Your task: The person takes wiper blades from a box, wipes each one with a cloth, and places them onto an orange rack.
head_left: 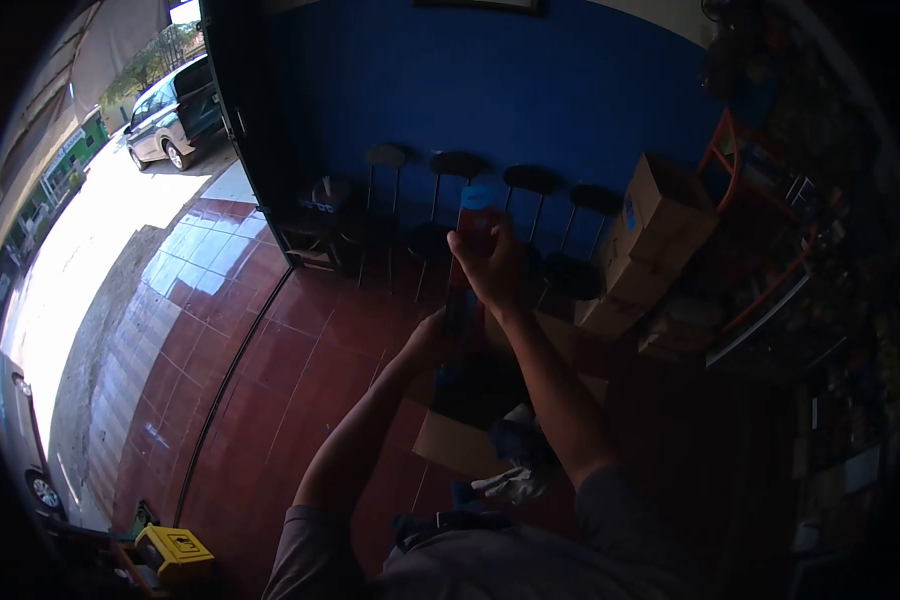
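Note:
Held up in front of me is a red object with a blue top (478,198), upright before the row of chairs. My right hand (490,262) is wrapped round its upper part, just below the blue top. Lower and to the left, my left hand (430,338) is closed at a dark lower part, too dim to make out. Below my hands stands an open cardboard box (455,446) with dark contents. A dark and pale cloth (515,484) lies at its near side.
Dark chairs (457,164) line the blue wall (450,90). Stacked cardboard boxes (650,240) and an orange metal frame (735,160) stand right. A yellow box (176,556) sits lower left. Outside the doorway, a car (173,118) is parked.

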